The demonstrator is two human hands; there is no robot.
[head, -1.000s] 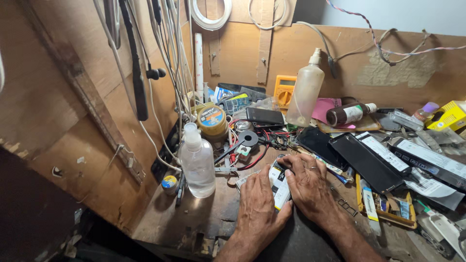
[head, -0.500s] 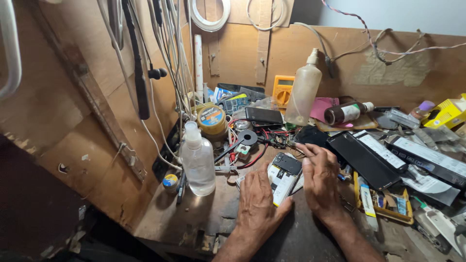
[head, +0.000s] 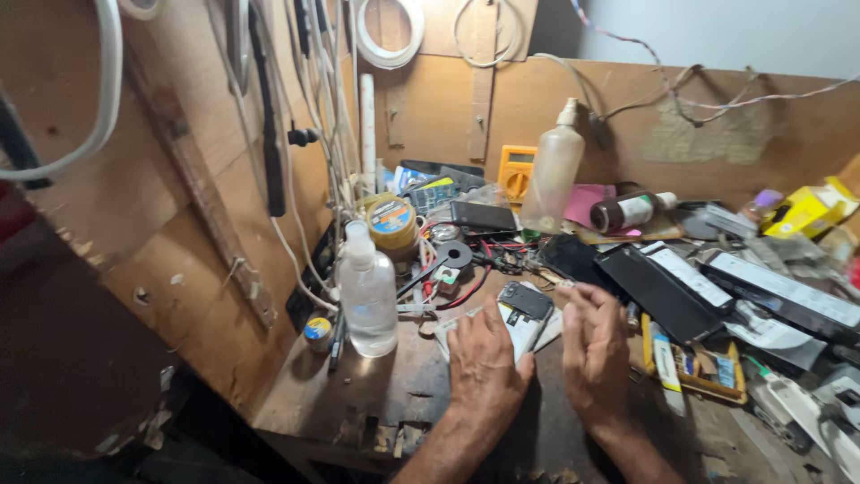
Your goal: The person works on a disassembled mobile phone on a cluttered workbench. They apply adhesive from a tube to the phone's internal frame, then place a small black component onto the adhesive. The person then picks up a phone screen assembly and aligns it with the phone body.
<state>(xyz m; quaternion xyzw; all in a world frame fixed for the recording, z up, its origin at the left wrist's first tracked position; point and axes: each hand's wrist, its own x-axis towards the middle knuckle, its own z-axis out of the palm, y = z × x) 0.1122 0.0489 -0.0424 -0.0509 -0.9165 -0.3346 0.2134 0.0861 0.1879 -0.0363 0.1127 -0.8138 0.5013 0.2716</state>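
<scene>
While two hands (head: 537, 363) work one opened phone (head: 520, 314), two clear bottles (head: 369, 291) stand.

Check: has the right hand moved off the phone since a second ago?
Yes. The right hand has lifted off the opened phone and shifted right, toward the black panels.

The left hand (head: 484, 363) lies over the near half of the opened phone (head: 520, 314), so the phone's lower end and whatever sits beneath the palm cannot be seen. The right hand (head: 596, 354) is slightly blurred, and its grip is too unclear to judge. Both forearms are cut off by the bottom edge. The white cable (head: 85, 134) at upper left and the yellow box (head: 811, 211) at far right run out of the picture. The small parts on the counter (head: 376, 394) behind the clear bottle (head: 369, 291) are too small to tell apart.
</scene>
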